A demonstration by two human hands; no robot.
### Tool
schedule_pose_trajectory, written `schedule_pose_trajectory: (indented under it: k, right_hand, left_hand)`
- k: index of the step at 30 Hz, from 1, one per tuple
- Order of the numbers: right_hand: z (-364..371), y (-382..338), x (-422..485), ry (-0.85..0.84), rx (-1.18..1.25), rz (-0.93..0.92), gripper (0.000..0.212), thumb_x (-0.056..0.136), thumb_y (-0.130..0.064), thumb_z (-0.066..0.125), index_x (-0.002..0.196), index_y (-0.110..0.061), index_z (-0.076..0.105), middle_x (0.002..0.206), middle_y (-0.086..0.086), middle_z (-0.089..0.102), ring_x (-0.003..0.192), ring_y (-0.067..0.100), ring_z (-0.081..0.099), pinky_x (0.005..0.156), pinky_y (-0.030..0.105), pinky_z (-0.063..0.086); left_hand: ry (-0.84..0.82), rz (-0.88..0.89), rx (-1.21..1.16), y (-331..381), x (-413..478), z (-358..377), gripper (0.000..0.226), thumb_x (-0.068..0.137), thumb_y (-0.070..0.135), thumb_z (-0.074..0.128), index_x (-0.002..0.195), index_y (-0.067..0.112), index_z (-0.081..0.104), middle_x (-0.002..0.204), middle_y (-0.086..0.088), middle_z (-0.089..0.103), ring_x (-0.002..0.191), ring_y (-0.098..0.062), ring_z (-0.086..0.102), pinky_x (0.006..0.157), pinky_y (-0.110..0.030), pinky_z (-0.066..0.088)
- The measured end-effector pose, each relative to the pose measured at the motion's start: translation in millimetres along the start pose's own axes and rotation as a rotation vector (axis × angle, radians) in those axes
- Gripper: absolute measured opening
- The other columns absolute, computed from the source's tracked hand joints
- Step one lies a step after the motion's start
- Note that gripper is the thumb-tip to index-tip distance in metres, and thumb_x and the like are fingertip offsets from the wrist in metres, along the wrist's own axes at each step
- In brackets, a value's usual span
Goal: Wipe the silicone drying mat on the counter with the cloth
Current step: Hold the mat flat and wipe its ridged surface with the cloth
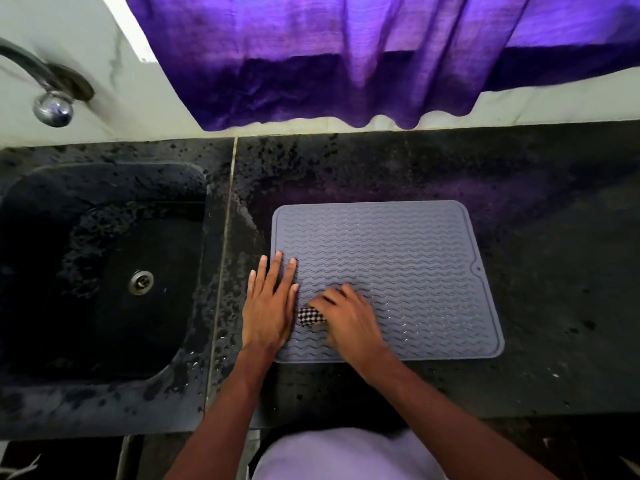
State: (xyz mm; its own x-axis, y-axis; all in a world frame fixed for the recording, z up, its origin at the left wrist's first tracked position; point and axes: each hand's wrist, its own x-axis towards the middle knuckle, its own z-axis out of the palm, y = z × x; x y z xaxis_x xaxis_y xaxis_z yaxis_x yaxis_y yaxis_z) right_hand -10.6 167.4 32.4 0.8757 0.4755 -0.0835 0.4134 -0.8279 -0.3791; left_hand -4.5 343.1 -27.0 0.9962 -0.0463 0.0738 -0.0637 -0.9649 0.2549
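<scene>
Dark speckled stone table (554, 306) carries a grey rectangular silicone drying mat with wavy ridges (398, 244), lying flat to the right of a black basin sink (69, 220). Your left hand (268, 306) lies flat, fingers straight, across the mat's left edge and partly on the table. Judged as an anchor, it stops the light mat sliding under the stroke. Your right hand (349, 320) curls its fingers over a small black-and-white checked cloth (310, 316), bunched and pressed to the mat's near-left area, just beside the left hand. Bunching likely concentrates pressure into the ridges. Most of the cloth is hidden beneath the right hand; only one end shows. Wet or soiled patches on the mat cannot be made out. A purple curtain (346, 64) covers the back wall, and a metal tap (52, 98) is cut off at the left border.
</scene>
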Motion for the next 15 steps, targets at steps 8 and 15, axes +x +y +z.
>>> schedule_pose_trajectory:
  k: [8, 15]
  right_hand:
    - [-21, 37, -25, 0.035, -0.098, 0.116, 0.059, 0.046, -0.01, 0.082, 0.097, -0.033, 0.067, 0.097, -0.016, 0.066, 0.093, 0.017, 0.057, 0.063, 0.032, 0.051]
    - [-48, 94, -68, 0.097, -0.165, 0.355, 0.059, 0.05, 0.004, 0.074, 0.102, -0.024, 0.07, 0.098, -0.006, 0.069, 0.091, 0.026, 0.059, 0.065, 0.041, 0.053]
  left_hand:
    - [-0.004, 0.027, 0.066, -4, 0, -4, 0.054, 0.108, 0.041, 0.024, 0.156, 0.02, 0.04, 0.164, -0.009, 0.033, 0.153, -0.035, 0.021, 0.124, -0.048, 0.012]
    - [0.0, 0.024, 0.078, -6, 1, 0, 0.054, 0.107, 0.042, 0.025, 0.156, 0.024, 0.039, 0.163, -0.008, 0.034, 0.153, -0.036, 0.022, 0.124, -0.047, 0.008]
